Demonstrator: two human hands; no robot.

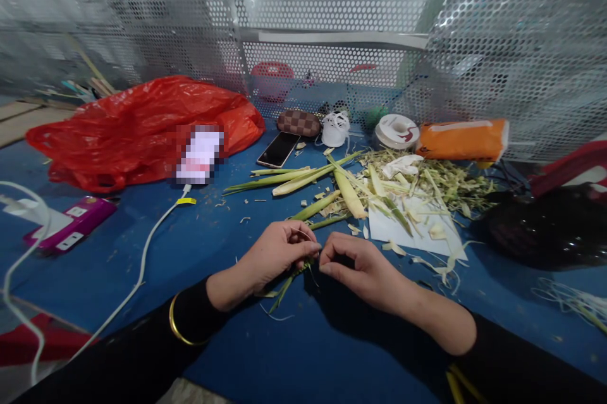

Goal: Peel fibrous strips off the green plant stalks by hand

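My left hand [277, 253] and my right hand [356, 265] meet at the middle of the blue table [199, 246], fingers pinched together. Between them sits a small bundle of green leaf strips [290, 280], its loose ends trailing toward me under the left hand. Both hands are closed on it. A gold bangle [176, 325] circles my left wrist over a black sleeve. Just beyond my hands lie long pale green leaf blades [303, 177] and a heap of leaf trimmings [427, 184].
A red plastic bag [137, 126] fills the back left. A phone [278, 149], a checkered pouch [298, 122], a white thread spool [335, 129], a tape reel [396, 131] and an orange packet [462, 139] line the perforated metal wall. A white cable [142, 265] crosses the left; a dark bag [545, 227] sits right.
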